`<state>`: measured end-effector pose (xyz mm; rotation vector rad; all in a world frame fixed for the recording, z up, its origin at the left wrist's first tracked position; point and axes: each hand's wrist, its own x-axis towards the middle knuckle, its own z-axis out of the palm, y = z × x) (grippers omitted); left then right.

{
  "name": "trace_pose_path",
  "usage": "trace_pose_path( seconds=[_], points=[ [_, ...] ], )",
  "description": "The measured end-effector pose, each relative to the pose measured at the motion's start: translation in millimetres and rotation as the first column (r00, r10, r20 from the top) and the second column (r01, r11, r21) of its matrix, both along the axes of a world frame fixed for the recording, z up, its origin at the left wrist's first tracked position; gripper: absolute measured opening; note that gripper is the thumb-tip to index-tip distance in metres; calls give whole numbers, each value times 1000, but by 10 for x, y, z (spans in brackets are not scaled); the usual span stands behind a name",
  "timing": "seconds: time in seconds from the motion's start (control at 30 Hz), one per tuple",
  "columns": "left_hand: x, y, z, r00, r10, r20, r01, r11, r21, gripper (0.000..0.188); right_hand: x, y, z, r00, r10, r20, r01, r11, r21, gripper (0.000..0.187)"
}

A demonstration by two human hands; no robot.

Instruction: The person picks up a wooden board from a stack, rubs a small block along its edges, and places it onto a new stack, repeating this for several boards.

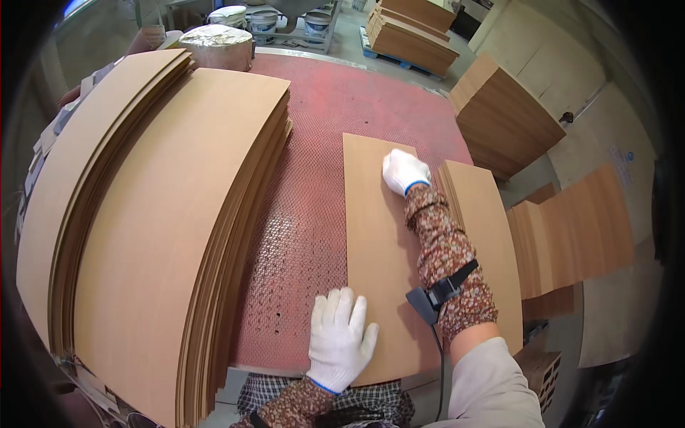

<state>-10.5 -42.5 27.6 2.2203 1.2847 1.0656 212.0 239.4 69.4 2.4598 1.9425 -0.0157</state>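
Observation:
A single long, thin wood-coloured board [378,242] lies lengthwise before me on a red mat with a dimpled surface [307,171]. My left hand [340,337], in a white knit glove, rests flat at the board's near left edge, its fingers stretched out. Toward the far end, my right hand [405,172], gloved the same way, is closed in a fist against the board's surface. Whatever its fingers may hold is hidden from view. A strapped black device [444,291] with a cable sits on my right forearm, over a flowered sleeve cover.
Two tall stacks of similar boards, the inner stack [164,207] and the outer stack [93,157], fill the left side. A lower stack [485,221] stands right of my board. Foil-covered tub [217,48] and pails [264,25] stand behind; more boards [414,39] lie on a blue pallet.

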Motion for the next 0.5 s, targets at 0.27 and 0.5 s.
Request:
trace_pose_path(
  seconds=[0.27,0.5],
  points=[
    [-156,57,3,999,44,-15,-43,998,50,48,-372,-1351,-107,1000,-24,-3,24,998,-62,41],
    [-67,72,-85,993,117,20,-119,971,208,44,-555,-2715,-99,999,23,48,-24,999,30,33]
  ],
)
